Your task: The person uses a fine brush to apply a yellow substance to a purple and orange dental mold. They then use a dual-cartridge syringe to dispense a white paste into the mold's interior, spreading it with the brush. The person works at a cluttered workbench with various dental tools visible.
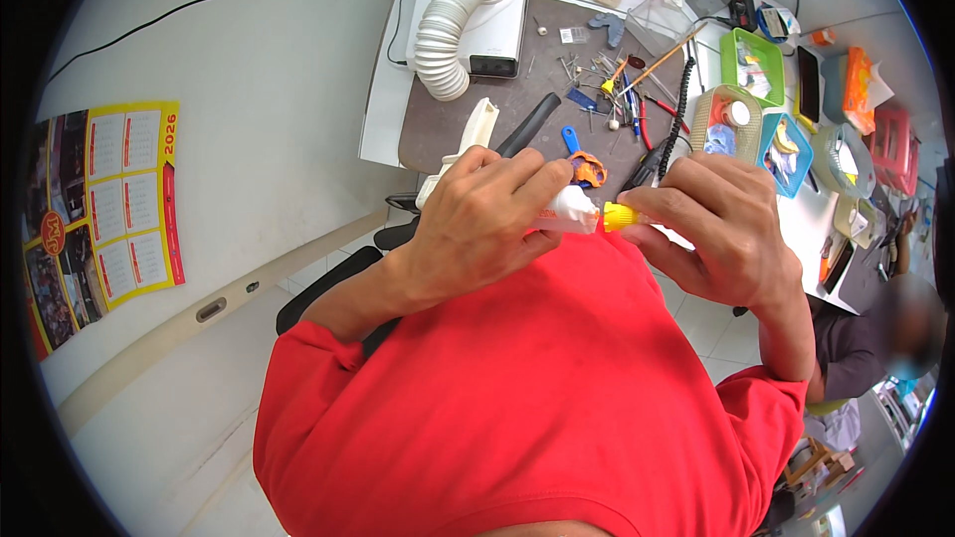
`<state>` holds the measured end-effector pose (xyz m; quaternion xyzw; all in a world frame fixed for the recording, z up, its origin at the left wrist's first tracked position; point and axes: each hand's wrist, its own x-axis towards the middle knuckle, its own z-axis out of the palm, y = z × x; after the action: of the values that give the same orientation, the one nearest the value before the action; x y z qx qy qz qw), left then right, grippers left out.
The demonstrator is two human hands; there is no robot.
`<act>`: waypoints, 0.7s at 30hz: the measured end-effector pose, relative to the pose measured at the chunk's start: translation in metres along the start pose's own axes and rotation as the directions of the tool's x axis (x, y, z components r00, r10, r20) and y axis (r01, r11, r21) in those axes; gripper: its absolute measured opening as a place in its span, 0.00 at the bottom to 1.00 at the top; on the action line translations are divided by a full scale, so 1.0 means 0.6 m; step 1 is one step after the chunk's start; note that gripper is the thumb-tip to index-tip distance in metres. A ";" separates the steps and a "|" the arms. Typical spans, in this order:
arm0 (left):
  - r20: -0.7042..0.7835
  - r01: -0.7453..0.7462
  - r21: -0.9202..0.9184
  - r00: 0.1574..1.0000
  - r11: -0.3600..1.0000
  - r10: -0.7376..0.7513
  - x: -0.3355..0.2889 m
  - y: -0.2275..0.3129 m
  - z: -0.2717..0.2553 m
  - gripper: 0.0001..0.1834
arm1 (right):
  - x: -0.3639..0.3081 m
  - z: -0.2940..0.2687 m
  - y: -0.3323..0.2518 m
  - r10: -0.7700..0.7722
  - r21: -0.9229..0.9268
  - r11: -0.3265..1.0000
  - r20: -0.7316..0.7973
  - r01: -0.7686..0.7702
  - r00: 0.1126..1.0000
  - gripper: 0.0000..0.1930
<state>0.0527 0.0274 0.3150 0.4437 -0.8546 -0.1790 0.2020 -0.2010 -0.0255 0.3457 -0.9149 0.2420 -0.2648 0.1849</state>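
My left hand (487, 204) is closed round a white squeeze tube (571, 211) with reddish print. At the tube's end, my right hand (721, 224) pinches a ribbed yellow cap (619, 217) between thumb and fingers. Cap and tube are end to end; whether they are joined, I cannot tell. Just beyond the tube lies an orange moulded piece (590, 170) beside a blue handle (570, 138). A black handle (530, 124) and a cream-coloured long piece (478, 125) stick out past my left hand, their lower ends hidden by it.
A white box with a ribbed hose (441, 50) stands on the brown mat (552, 25). Small tools and pliers (647, 119) lie scattered to its right. Baskets, including a green one (753, 65), line the right side. Another person (860, 348) sits at the far right.
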 end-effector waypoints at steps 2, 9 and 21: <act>0.006 -0.003 0.015 1.000 1.000 0.003 0.000 0.002 -0.002 0.31 | 0.002 0.005 -0.003 0.005 0.016 1.000 -0.003 -0.005 1.000 0.13; -0.026 -0.012 0.074 1.000 0.997 0.014 0.001 0.010 -0.005 0.30 | 0.006 0.003 -0.005 -0.005 -0.018 1.000 0.043 0.005 0.999 0.13; -0.013 -0.010 0.126 1.000 0.992 0.011 0.004 0.014 -0.004 0.29 | 0.006 -0.004 -0.018 0.076 -0.086 0.994 0.114 -0.066 0.991 0.11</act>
<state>0.0468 0.0296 0.3216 0.4523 -0.8651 -0.1204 0.1802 -0.1960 -0.0190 0.3539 -0.9265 0.2737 -0.1936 0.1707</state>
